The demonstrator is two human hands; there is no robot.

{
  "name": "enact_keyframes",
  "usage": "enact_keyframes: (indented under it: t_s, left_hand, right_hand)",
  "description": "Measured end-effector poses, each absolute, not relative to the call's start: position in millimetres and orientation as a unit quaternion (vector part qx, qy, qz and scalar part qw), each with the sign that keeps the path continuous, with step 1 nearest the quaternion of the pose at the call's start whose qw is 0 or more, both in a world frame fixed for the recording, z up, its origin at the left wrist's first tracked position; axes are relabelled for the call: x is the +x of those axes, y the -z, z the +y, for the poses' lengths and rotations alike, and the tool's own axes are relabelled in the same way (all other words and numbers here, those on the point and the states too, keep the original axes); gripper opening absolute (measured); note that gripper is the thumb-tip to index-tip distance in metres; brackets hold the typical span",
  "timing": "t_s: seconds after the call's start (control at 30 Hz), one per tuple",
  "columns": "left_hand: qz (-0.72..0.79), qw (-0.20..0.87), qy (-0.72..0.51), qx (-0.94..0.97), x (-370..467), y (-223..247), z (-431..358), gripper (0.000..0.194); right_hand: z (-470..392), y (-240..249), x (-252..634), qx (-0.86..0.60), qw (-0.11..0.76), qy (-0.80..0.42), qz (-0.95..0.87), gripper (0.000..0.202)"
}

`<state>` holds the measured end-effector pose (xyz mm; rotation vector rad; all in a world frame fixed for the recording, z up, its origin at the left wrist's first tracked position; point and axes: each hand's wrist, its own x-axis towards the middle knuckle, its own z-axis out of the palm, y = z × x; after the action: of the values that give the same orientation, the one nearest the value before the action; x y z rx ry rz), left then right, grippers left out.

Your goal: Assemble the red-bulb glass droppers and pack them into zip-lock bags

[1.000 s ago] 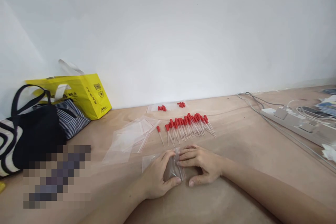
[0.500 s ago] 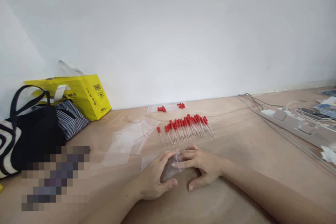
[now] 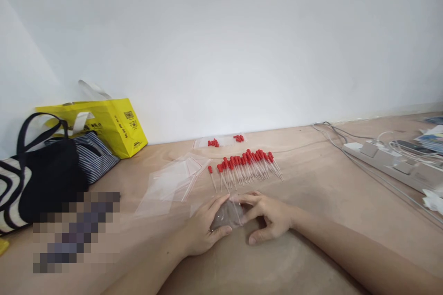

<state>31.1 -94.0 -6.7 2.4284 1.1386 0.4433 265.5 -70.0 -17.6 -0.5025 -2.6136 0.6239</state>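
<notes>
Watching from afar, I'm seeing the clear bag (image 3: pixel 226 214) lying on the bench (image 3: pixel 332 221), lower centre of frame, between both hands. Left hand (image 3: pixel 203 231) is cupping its left side, probably bracing it against sliding. Right hand (image 3: pixel 269 216) is resting fingertips at its right edge, near the seal strip, presumably steadying that film. Red-topped droppers (image 3: pixel 246 166) are lying side by side mid-frame, tops pointing up-frame, likely for easy picking; one is sitting slightly apart at the row's left end. Spare bags (image 3: pixel 169 186) are fanning out left of centre, seemingly for quick reach.

Pose: forearms are slanting in from the lower left and lower right corners, wrists low. Left fingers are arching, thumb well apart, bag film showing in that gap; can't tell if the palm's pinning any. Right fingers are curving loosely, thumb staying clear of the bag, not pinching it.
</notes>
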Motion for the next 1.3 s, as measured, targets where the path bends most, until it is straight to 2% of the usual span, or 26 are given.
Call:
enact_keyframes:
  t_s: [0.1,0.2,0.27,0.33,0.57,0.77,0.9,1.03,1.07,1.2,1.3]
  left_hand:
    - [0.402,0.215,-0.164,0.875,35.3,6.1,-93.4,0.055]
    - [0.392,0.218,-0.168,0.878,38.5,6.7,-91.3,0.053]
    - [0.391,0.219,-0.17,0.878,39.4,7.5,-89.4,0.054]
    - [0.386,0.22,-0.171,0.879,39.5,8.0,-87.9,0.054]
    - [0.373,0.207,-0.172,0.888,40.1,5.9,-87.2,0.052]
    - [0.382,0.211,-0.169,0.884,39.5,7.4,-87.9,0.052]
    - [0.379,0.212,-0.164,0.886,39.5,8.7,-86.8,0.052]
    - [0.38,0.209,-0.16,0.887,40.6,7.0,-87.2,0.051]
    - [0.382,0.209,-0.159,0.886,40.8,6.8,-87.5,0.051]
    - [0.381,0.205,-0.166,0.886,40.7,9.3,-87.3,0.051]
    - [0.374,0.206,-0.175,0.887,41.8,12.0,-85.6,0.052]
  right_hand:
    - [-54.8,11.5,268.8,-0.267,0.271,-0.232,-0.895,0.029]
    - [-25.9,4.7,267.5,-0.507,0.332,-0.133,-0.784,0.024]
    - [-6.1,3.2,262.6,-0.635,0.316,-0.059,-0.702,0.022]
    - [9.0,4.8,255.5,-0.693,0.289,-0.024,-0.66,0.022]
    - [27.7,14.9,236.9,-0.764,0.222,-0.038,-0.604,0.024]
    - [29.8,8.3,235.9,-0.758,0.243,-0.054,-0.603,0.022]
    - [20.4,0.7,250.7,-0.689,0.326,-0.091,-0.641,0.022]
    - [-3.1,8.5,272.2,-0.523,0.452,-0.225,-0.687,0.018]
    - [-10.9,12.4,276.0,-0.474,0.484,-0.27,-0.684,0.021]
    - [-40.9,25.1,278.4,-0.386,0.528,-0.42,-0.629,0.063]
    - [-55.2,29.3,269.4,-0.373,0.552,-0.473,-0.577,0.073]
